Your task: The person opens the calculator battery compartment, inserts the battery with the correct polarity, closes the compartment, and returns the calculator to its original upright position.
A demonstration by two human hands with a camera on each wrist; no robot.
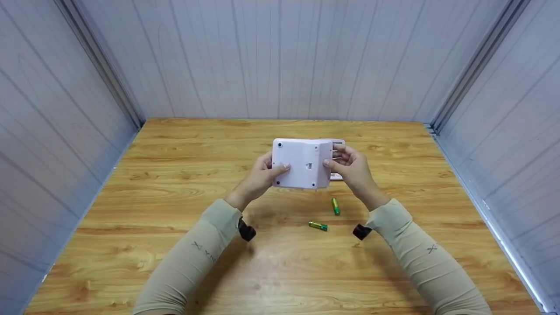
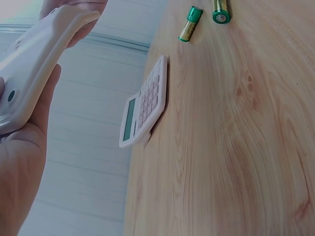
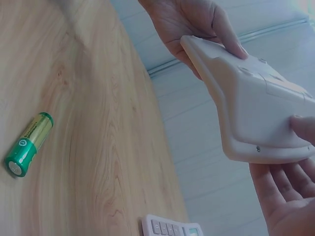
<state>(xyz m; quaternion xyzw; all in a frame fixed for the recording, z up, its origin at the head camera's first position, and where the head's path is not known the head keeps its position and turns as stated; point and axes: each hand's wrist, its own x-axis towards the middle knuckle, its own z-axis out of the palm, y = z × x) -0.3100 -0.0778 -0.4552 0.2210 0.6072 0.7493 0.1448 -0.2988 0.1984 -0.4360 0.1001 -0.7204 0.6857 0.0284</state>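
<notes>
I've got the L hand (image 1: 259, 175) & R hand (image 1: 352, 168) both gripping a white wedge-shaped plastic device (image 1: 297, 168), thumbs on its underside, fingers curled behind; it's held up off the yellow-brown wood-grain table (image 1: 109, 218), underside twd head cam; beyond it, partly hidden from head cam, I see a white plastic calculator w/ grey keys (image 2: 150, 101) on the table; nearer side, two green-and-gold cylindrical batteries (image 1: 318, 226) lie apart.

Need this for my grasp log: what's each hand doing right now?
Left hand: holding one side of the white device.
Right hand: holding its opposite side.
</notes>
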